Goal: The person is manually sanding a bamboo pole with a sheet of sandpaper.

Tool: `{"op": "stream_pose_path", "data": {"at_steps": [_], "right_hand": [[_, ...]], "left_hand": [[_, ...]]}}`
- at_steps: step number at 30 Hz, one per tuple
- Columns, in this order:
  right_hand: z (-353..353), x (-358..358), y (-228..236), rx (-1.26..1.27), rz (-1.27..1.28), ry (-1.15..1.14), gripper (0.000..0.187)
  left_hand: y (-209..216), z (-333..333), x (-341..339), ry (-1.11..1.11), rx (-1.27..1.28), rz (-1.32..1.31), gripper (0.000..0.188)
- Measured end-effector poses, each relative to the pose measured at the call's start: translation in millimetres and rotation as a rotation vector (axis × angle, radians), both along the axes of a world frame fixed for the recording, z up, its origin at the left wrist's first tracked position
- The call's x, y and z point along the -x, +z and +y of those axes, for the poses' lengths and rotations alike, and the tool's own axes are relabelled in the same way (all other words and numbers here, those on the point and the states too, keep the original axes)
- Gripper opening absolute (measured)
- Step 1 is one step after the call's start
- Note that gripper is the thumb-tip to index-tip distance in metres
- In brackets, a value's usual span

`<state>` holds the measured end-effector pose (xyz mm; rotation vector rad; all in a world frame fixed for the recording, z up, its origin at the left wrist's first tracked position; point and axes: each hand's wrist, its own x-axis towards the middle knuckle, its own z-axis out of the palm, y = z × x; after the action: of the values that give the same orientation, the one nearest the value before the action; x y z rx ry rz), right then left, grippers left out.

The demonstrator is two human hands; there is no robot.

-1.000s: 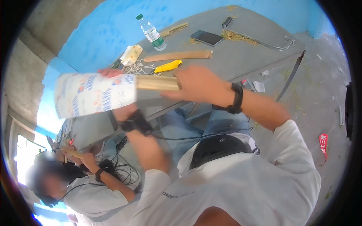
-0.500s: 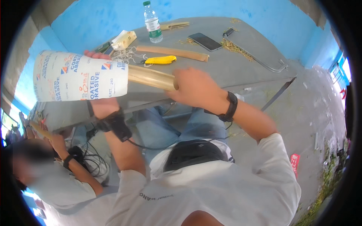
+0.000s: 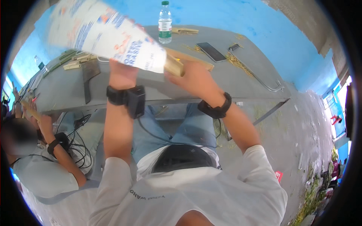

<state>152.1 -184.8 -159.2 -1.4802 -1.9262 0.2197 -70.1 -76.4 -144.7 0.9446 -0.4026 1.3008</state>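
Note:
A sheet of sandpaper, its white printed back outward, is folded round a split bamboo piece and held up over the table. My left hand is closed round the sandpaper from below; the sheet hides most of its fingers. A short length of bamboo sticks out at the sheet's right end, and my right hand grips it there. The sheet's far left end is smeared by motion. Both wrists wear black straps with devices.
On the grey table are a water bottle, a phone, a hacksaw, a bamboo strip, a dark broad blade and several bamboo pieces. At left, a co-worker's hand holds a bamboo piece.
The sandpaper and bamboo have swung up and tilted, the left end now higher. My right hand has moved nearer the sheet, so less bamboo shows. The view has shifted, revealing the blade.

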Motion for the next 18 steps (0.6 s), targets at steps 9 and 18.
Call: {"op": "stream_pose_path", "data": {"at_steps": [9,18], "right_hand": [[6.5,-10.7,-37.8,-0.215,0.294,0.096,0.063],[-3.4,-18.9,-23.0,-0.191,0.925,0.182,0.049]], "left_hand": [[33.9,6.7,-31.3,0.285,-0.137,0.333,0.05],[-8.0,-26.5,-89.4,0.023,0.115,0.152,0.045]]}}
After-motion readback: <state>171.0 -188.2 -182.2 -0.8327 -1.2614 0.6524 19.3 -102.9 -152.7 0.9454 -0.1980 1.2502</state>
